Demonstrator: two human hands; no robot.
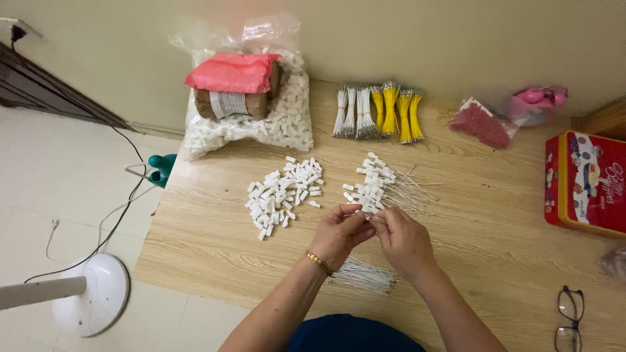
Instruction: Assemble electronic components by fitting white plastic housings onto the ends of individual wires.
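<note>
Head view: left hand (339,233) and right hand (403,240) pinch thin white wires (373,219) together, near the loose white connectors (283,192).

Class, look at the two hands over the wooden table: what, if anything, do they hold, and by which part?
The left hand and right hand meet, pinching a small white plastic connector between their fingertips. Which part of it they grip cannot be told.

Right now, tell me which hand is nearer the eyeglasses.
Right. The right hand lies left of the eyeglasses, across bare table; the left hand sits farther left, beyond the right hand.
</note>
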